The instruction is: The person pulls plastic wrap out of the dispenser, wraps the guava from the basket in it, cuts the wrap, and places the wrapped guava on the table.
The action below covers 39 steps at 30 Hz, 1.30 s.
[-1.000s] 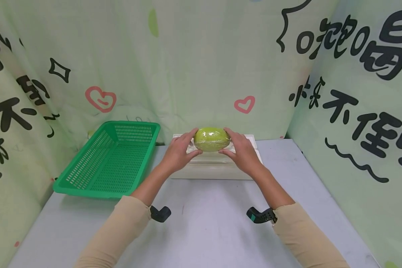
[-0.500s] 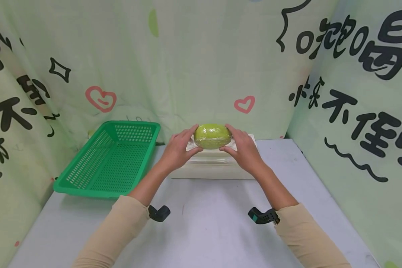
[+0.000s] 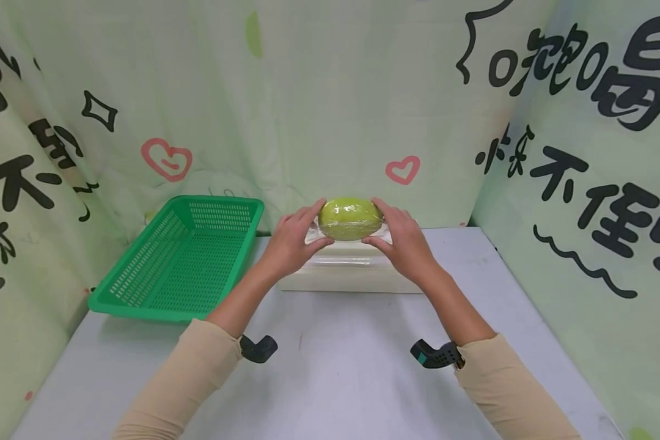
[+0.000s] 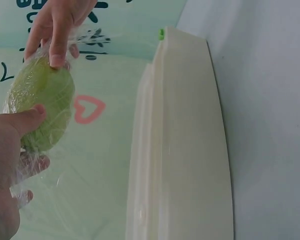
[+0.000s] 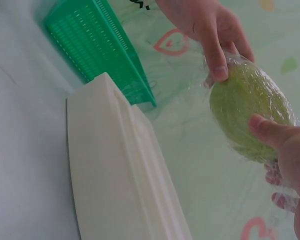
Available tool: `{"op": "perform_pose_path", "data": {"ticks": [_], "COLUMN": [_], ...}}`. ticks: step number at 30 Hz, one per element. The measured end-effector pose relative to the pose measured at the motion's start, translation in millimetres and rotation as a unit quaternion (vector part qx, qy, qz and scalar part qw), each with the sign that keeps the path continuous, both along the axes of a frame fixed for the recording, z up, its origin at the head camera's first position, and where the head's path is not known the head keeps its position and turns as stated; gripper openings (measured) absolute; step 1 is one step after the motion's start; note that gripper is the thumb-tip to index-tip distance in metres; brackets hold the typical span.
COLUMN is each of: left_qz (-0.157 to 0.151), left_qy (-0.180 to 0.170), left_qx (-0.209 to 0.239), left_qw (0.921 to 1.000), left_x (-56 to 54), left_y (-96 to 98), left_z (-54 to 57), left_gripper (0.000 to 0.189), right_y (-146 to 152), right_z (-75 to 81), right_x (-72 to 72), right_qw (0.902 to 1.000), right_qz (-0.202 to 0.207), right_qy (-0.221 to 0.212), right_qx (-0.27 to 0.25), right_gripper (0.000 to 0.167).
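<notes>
A green oval fruit [image 3: 350, 219], its kind not plain, is wrapped in clear cling film. It hangs in the air above a white cling film dispenser [image 3: 352, 281]. My left hand [image 3: 294, 241] grips the left end, thumb on the near side in the left wrist view, where the fruit [image 4: 45, 100] is close. At the opposite end, my right hand [image 3: 404, 244] holds it between thumb and fingers. Loose film gathers around the fingers at both ends; in the right wrist view it partly veils the right fingertips [image 5: 272, 175]. Most of the dispenser's top is hidden behind the hands.
Left of the dispenser stands a green plastic basket [image 3: 184, 269] with slotted walls. Both rest on a white table [image 3: 330, 366]. A printed pale green curtain [image 3: 319, 110] closes off the back and sides.
Both hands have raised the wrapped fruit slightly above the dispenser. The forearms have drifted a little apart. The basket and dispenser stay in place; the head view has shifted slightly.
</notes>
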State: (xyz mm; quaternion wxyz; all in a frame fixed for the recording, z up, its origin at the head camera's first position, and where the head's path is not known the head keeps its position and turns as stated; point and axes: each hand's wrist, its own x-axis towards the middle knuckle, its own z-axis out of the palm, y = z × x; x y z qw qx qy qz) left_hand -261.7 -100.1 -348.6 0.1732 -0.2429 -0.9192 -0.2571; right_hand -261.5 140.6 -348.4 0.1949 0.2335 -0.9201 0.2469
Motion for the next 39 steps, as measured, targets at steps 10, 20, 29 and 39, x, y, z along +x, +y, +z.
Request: {"op": "perform_pose_path", "data": {"ticks": [10, 20, 29, 39], "left_qz": [0.000, -0.001, -0.009, -0.014], "left_qy": [0.003, 0.003, 0.011, 0.007], "left_qx": [0.003, 0.010, 0.011, -0.003], "left_qw": [1.0000, 0.9999, 0.9998, 0.9999], "left_x": [4.3, 9.5, 15.4, 19.9], "left_y": [-0.2, -0.8, -1.6, -4.3], "left_z": [6.3, 10.0, 12.9, 13.5], "left_gripper": [0.078, 0.077, 0.077, 0.077], "right_y": [0, 2, 3, 5], "right_z": [7.2, 9.2, 11.4, 13.0], "right_x": [4.1, 6.7, 12.0, 18.3], "right_qw": [1.0000, 0.9997, 0.9995, 0.9990], "right_qz": [0.008, 0.018, 0.026, 0.026], "right_qy": [0.005, 0.012, 0.007, -0.033], "right_qx": [0.003, -0.007, -0.018, -0.014], "right_gripper": [0.081, 0.081, 0.082, 0.082]}}
